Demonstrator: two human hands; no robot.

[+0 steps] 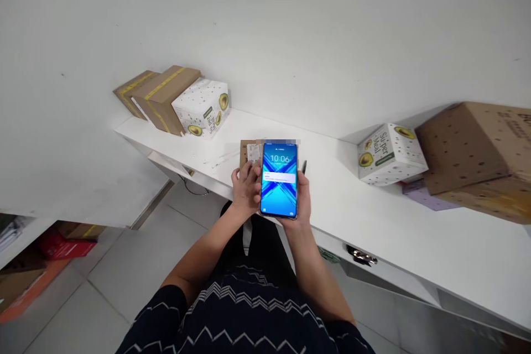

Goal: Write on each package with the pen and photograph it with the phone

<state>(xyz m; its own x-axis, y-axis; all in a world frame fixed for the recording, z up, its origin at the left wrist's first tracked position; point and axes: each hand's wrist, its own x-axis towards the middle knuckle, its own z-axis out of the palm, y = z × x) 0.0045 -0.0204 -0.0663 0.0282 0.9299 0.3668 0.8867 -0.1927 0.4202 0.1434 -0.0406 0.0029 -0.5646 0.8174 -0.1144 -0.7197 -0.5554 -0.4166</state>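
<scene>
A smartphone [279, 191] with a lit blue lock screen reading 10:06 is held upright in my right hand [303, 199], whose fingers wrap round its right edge and lower corner. My left hand [248, 187] lies just left of the phone with its fingers apart. Its fingertips are over a small brown cardboard box [244, 149] with a white printed label [254, 152]. The phone hides much of that box. A dark pen [304, 166] lies on the white desk [332, 199], right beside the phone.
On the desk's left end stand taped brown boxes [166, 94] and a white avocado-print box [203, 108]. To the right are another avocado-print box [390, 157], a purple box [429, 196] and a big brown carton [468, 149]. A metallic object [363, 256] shows below the desk's front edge.
</scene>
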